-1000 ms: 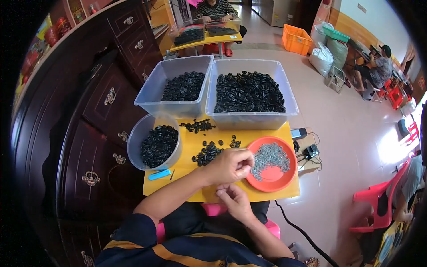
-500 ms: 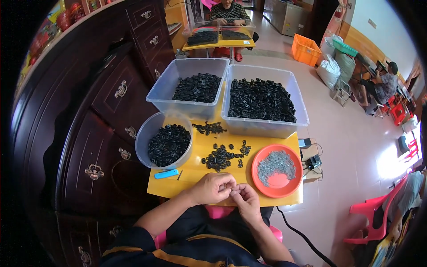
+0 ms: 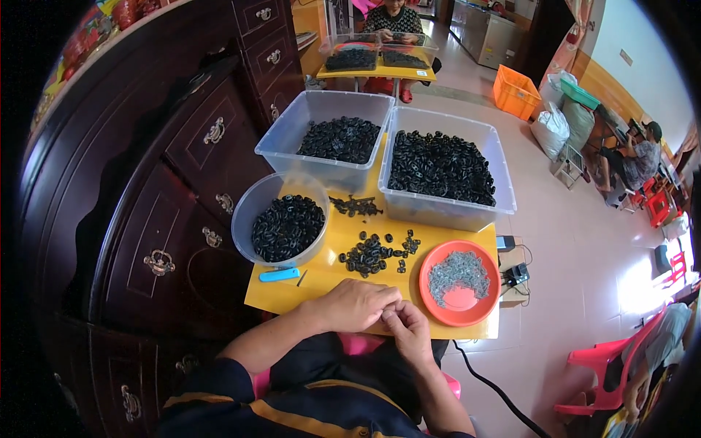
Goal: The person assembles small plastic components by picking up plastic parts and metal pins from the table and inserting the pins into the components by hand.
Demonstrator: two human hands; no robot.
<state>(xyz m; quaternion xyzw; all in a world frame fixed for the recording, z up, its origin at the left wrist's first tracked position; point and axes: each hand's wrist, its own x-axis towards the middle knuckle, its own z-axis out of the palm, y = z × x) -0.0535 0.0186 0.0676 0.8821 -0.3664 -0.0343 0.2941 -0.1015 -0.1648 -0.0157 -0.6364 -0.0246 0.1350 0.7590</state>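
Black small parts lay in a loose pile (image 3: 367, 254) on the yellow table (image 3: 292, 296), and that pile is the landmark for everything else. It sat just beyond the two hands, straight ahead of them and a little toward the table's middle. The heap had no clear long axis; it was a rough clump with a few stray pieces trailing toward its right.

Nearer than the pile, at the table's front edge, the left hand (image 3: 355, 305) and right hand (image 3: 409, 330) met fingertip to fingertip, both curled narrow around something too small to make out; whether they pinched one of the parts could not be told. The left hand lay directly below the pile and seemed the nearer of the two; the right sat lower and off to the right.

Right of the pile stood an orange dish (image 3: 437, 315) of grey metal bits. Left of it was a round clear bowl (image 3: 250, 212) of black parts, with a blue tool (image 3: 278, 274) just in front of the bowl. Behind the pile stood two clear tubs (image 3: 444, 210), both holding more black parts.
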